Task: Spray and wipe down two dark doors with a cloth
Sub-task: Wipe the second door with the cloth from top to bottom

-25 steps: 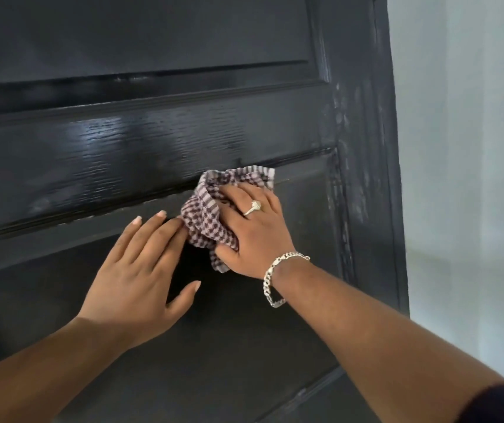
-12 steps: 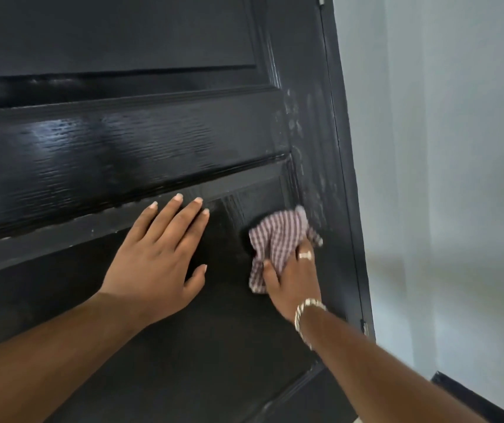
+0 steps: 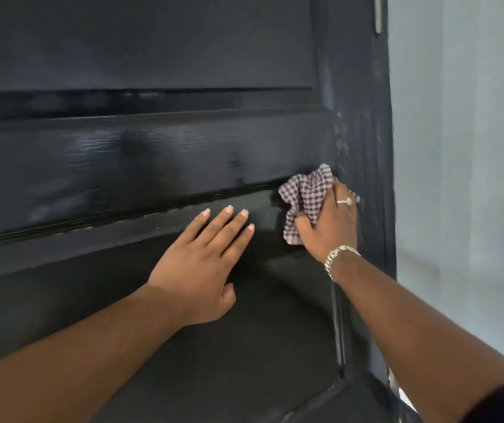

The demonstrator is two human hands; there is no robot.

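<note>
- The door [image 3: 153, 154] is dark, panelled and fills most of the view; its middle rail looks glossy and wet, with streaks of reflected light.
- The right hand [image 3: 330, 227] holds a bunched checked cloth [image 3: 305, 193] against the door, at the right end of the lower panel where the moulding meets the right stile.
- Its grip is clamped on the cloth: the thumb curls under the lower edge and the fingers lie over the top, so most of the cloth sticks out to the left and above the hand.
- A ring [image 3: 346, 201] sits on one finger and a chain bracelet [image 3: 337, 259] on the wrist.
- The left hand [image 3: 204, 264] lies flat on the lower panel, just left of the cloth but apart from it; its fingers are straight and slightly spread, tips at the moulding, holding nothing.
- The right stile [image 3: 357, 141] shows pale, dusty smears above the cloth.
- A pale wall [image 3: 464, 178] stands to the right of the door edge.
</note>
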